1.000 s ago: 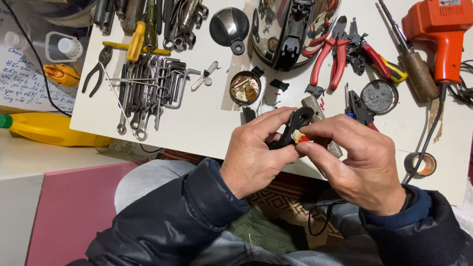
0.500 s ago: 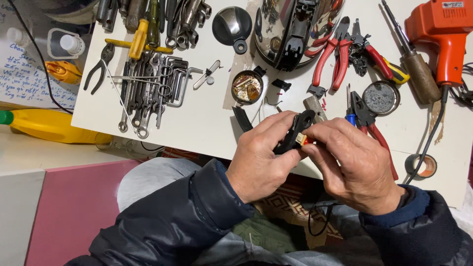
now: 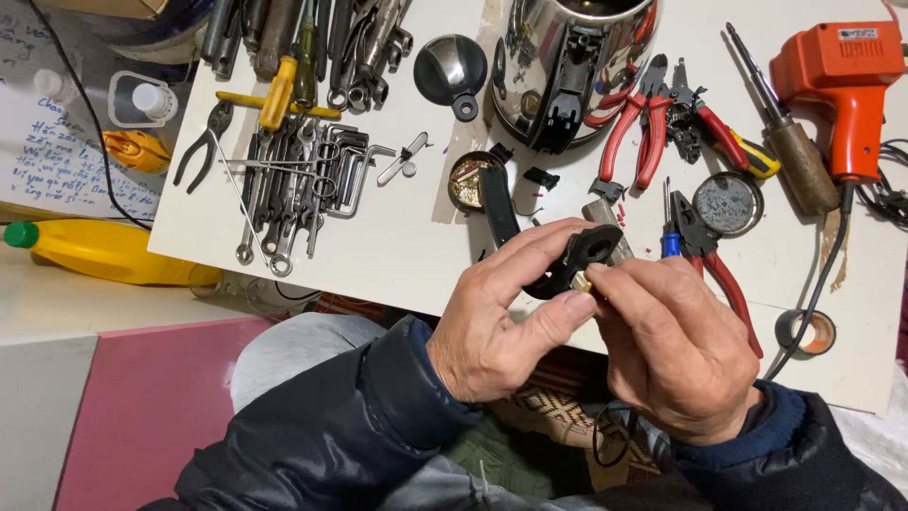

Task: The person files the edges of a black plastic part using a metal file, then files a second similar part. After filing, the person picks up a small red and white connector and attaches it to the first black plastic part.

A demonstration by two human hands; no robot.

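My left hand (image 3: pixel 501 322) and right hand (image 3: pixel 672 345) clamp the black plastic part (image 3: pixel 572 260); fitting step, next needs steady alignment of the brass bit (image 3: pixel 583 282).

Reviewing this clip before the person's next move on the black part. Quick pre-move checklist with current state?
1. Left hand grips the black plastic part with thumb and fingers: ok.
2. Right hand fingertips meet the part at its small brass-coloured piece: ok.
3. Whether the brass piece is seated in the part: cannot tell, fingers cover it.
4. Part is held over the white table edge, so a dropped piece could fall into the lap: not ok.
5. Red-handled pliers lie on the table, untouched: ok.
6. Orange soldering gun lies away from both hands: ok.
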